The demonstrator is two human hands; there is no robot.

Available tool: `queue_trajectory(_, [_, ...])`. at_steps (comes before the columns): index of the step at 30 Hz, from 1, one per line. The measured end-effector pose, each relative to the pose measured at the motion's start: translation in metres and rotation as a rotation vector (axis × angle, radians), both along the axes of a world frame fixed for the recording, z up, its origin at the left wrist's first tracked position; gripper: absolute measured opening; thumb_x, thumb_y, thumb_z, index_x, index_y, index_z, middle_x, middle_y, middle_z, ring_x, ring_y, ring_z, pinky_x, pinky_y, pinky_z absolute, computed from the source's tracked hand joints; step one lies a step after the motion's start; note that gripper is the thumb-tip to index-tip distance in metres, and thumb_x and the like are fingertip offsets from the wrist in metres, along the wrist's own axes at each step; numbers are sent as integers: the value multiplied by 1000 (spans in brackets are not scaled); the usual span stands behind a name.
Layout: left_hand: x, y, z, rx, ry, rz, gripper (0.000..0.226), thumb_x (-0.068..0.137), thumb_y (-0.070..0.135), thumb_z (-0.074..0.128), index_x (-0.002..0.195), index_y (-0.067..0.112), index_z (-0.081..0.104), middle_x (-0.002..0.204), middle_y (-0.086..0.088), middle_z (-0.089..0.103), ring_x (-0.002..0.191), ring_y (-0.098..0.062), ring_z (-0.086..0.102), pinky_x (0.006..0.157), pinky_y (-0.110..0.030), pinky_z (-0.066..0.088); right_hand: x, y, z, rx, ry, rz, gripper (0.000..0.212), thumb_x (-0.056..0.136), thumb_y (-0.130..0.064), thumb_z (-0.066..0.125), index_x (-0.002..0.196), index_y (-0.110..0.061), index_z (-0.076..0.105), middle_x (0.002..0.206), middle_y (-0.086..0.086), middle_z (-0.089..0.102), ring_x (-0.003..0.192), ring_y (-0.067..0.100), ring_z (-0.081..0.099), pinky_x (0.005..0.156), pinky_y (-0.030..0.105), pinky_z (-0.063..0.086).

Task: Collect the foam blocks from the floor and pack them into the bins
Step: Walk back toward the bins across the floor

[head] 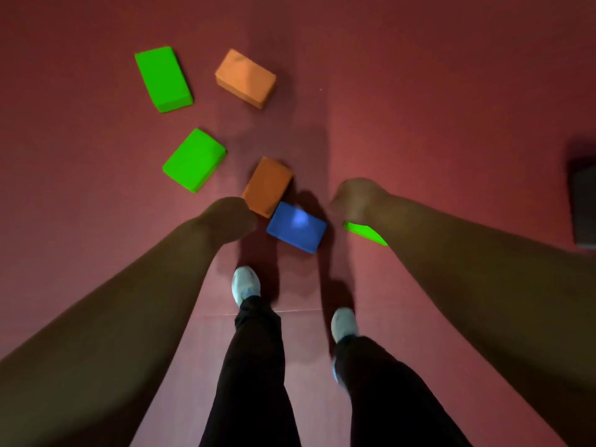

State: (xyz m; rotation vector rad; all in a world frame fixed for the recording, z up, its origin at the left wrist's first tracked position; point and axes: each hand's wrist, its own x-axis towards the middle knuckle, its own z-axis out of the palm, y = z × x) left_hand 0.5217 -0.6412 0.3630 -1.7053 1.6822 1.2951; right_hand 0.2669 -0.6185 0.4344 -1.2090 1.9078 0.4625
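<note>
Six foam blocks lie on the red floor (451,91). The top green block (163,79) is in the upper left of the frame, and the top orange block (245,78) is just to its right, apart from it. The lower green block (193,159) lies below those two. The middle orange block (267,186) sits near the middle of the frame, and its lower corner meets the blue block (296,227). To the right of the blue block is the hidden green block (362,230); only a strip of it shows, because the right arm covers the rest.

The left grip (230,221) is right beside the lower left edge of the middle orange block. It is blurry, so I cannot tell if it touches the block or how far open it is. The right grip (354,201) is just above the hidden green block in the frame. Its fingers look bent, but it is blurry too, so I cannot tell if it holds anything.

Two pale shoes (245,283) and black trousers (254,366) fill the bottom middle. A dark thing (583,201) sits at the right edge.
</note>
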Motion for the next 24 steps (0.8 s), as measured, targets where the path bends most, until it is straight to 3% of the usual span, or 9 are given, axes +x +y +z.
queue_trajectory(5, [-52,-15,-47,55,-4,-86,32,103,25,51,120,5,69,120,-13,68,114,-35,64,92,-36,50,-46,-12,-63,68,-7,-92,33,90,-31,65,117,-13,72,115,10,70,111,31,66,93,35,54])
queue_trajectory(11, [-132,-4,-151,96,-29,-211,30,99,26,53,113,7,71,115,-14,70,108,-35,65,92,-40,54,-130,11,-184,97,16,-142,35,90,-32,66,118,-13,71,119,11,68,114,33,63,87,31,48])
queue_trajectory(14, [-173,4,-212,72,-51,-215,30,101,23,52,118,6,70,120,-15,69,112,-35,64,97,-42,53,-173,27,-259,153,21,-150,34,91,-30,66,119,-13,71,120,11,68,114,33,64,91,33,52])
queue_trajectory(16, [-196,9,-258,67,-62,-210,33,101,23,56,128,8,66,129,-14,65,120,-34,62,101,-41,51,-201,39,-309,164,26,-143,32,91,-28,65,118,-12,71,118,11,69,112,33,64,79,30,51])
queue_trajectory(19, [-220,17,-332,38,-26,-178,50,94,22,71,140,5,57,141,-17,57,129,-36,55,108,-42,44,-236,52,-375,136,49,-86,30,94,-27,60,116,-10,71,120,14,68,113,35,63,70,27,45])
queue_trajectory(21, [-227,17,-382,-44,-12,-235,65,84,16,83,139,-3,54,141,-26,54,129,-42,52,110,-46,40,-255,55,-415,81,64,-14,35,97,-25,58,125,-4,64,129,20,62,121,39,59,86,33,47])
queue_trajectory(24, [-236,6,-444,-157,-138,-515,92,64,33,92,139,1,50,138,-26,52,128,-46,50,108,-55,44,-287,56,-464,-19,131,-98,66,85,-23,75,141,-2,46,137,22,51,124,41,55,96,41,50])
